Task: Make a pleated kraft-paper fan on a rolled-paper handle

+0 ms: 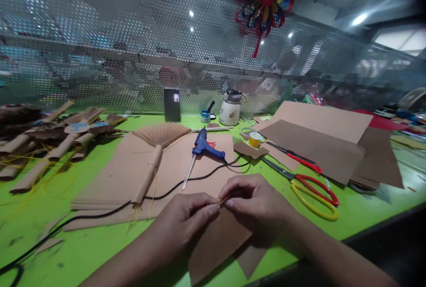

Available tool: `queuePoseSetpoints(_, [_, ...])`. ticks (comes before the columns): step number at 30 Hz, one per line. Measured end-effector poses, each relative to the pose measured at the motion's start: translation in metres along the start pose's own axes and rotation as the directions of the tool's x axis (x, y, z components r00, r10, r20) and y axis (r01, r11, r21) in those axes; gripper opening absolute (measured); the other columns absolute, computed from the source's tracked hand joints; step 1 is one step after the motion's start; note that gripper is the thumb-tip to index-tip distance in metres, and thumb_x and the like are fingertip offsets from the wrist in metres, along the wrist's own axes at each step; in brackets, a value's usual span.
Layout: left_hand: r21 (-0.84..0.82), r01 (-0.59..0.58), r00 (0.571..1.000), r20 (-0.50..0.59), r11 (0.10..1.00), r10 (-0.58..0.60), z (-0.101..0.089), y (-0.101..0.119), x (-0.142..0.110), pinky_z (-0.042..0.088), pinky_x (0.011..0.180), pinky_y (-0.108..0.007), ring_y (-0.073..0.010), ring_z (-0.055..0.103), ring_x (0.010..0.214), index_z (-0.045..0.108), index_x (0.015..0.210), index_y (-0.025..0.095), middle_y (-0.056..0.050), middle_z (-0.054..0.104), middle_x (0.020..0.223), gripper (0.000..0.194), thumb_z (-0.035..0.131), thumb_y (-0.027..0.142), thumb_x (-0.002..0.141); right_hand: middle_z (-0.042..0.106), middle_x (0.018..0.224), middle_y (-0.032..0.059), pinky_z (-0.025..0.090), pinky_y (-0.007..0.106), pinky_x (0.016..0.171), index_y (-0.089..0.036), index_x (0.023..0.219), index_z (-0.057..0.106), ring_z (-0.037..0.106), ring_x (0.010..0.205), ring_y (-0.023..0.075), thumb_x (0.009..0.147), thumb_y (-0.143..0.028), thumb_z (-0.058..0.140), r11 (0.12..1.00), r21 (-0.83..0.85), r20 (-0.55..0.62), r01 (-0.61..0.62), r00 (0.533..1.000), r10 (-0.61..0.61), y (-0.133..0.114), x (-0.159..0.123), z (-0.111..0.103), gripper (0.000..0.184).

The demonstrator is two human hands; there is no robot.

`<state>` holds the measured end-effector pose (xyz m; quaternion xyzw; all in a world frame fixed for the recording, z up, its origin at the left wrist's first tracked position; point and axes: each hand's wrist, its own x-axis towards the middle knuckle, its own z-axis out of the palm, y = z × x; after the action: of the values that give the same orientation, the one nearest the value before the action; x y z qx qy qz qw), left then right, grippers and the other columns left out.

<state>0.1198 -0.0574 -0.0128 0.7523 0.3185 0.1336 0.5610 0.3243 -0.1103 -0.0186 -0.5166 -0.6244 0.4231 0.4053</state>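
A sheet of brown paper (pixel 219 245) hangs from the fingers of both hands, low over the front of the green table. My left hand (pixel 191 216) pinches its upper edge between thumb and fingers. Close beside it, my right hand (pixel 254 200) grips the same edge, which looks rolled or folded over at the fingertips. Beyond the hands a blue glue gun (pixel 204 147) stands on a stack of brown paper (pixel 113 180). Left of it lies a pleated paper fan (pixel 153 158) with a rolled handle and yellow threads.
Red-and-yellow-handled scissors (pixel 313 194) lie to the right, near a second pair and a yellow tape roll (pixel 255 139). Large brown sheets (pixel 313 145) cover the right side. Finished-looking paper bundles (pixel 63 140) pile up at left. A black cord (pixel 100 216) crosses the table. A white jar (pixel 230 108) stands behind.
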Motion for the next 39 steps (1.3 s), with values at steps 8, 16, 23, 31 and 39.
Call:
queuePoseSetpoints(8, [-0.138,0.025,0.999,-0.024,0.990,-0.029,0.013,-0.010,0.000,0.035,0.056,-0.023,-0.0134,0.047,0.063,0.063,0.074,0.014,-0.001,0.057,0.068,0.037,0.055,0.048,0.085,0.070,0.072,0.0007,0.048,0.019,0.063,-0.013,0.077,0.072,0.063,0.067,0.0122,0.066,-0.006,0.066,0.973,-0.133,-0.011,-0.188,0.982,0.189,-0.041,0.002,0.008,0.015])
queuePoseSetpoints(16, [-0.186,0.074,0.997,0.013,0.980,-0.073,0.011,-0.010,0.000,0.033,0.054,-0.023,-0.0132,0.045,0.062,0.062,0.071,0.013,-0.001,0.055,0.065,0.042,0.058,0.053,0.082,0.068,0.063,0.0006,0.048,0.018,0.058,-0.012,0.071,0.074,0.061,0.062,0.0112,0.066,-0.008,0.072,0.961,-0.065,-0.021,-0.268,0.963,0.267,-0.038,0.001,0.007,0.007])
queuePoseSetpoints(23, [-0.235,0.099,0.994,0.071,0.967,-0.084,0.009,-0.008,0.000,0.033,0.055,-0.024,-0.0129,0.045,0.062,0.062,0.073,0.012,-0.001,0.055,0.066,0.041,0.057,0.051,0.084,0.072,0.068,0.0038,0.049,0.018,0.060,-0.011,0.075,0.077,0.062,0.064,0.0113,0.068,-0.011,0.075,0.971,-0.048,0.016,-0.234,0.972,0.235,-0.033,0.002,0.004,0.007])
queuePoseSetpoints(31, [-0.204,0.094,0.995,0.042,0.974,-0.087,0.006,-0.008,0.000,0.033,0.055,-0.025,-0.0134,0.045,0.062,0.063,0.071,0.012,-0.002,0.052,0.065,0.045,0.056,0.055,0.082,0.074,0.074,0.0063,0.049,0.021,0.064,-0.013,0.079,0.078,0.064,0.068,0.0134,0.071,-0.019,0.075,0.986,0.006,0.043,-0.169,0.985,0.169,-0.023,0.001,0.002,0.010])
queuePoseSetpoints(39, [-0.090,0.080,0.997,0.021,0.993,-0.078,0.003,-0.003,0.001,0.029,0.055,-0.025,-0.0120,0.039,0.059,0.060,0.068,0.014,0.001,0.047,0.062,0.043,0.052,0.054,0.083,0.069,0.069,0.0032,0.038,0.021,0.055,-0.014,0.087,0.078,0.053,0.059,0.0098,0.074,-0.027,0.074,0.972,0.182,0.109,-0.149,0.985,0.131,0.005,0.003,-0.001,0.019])
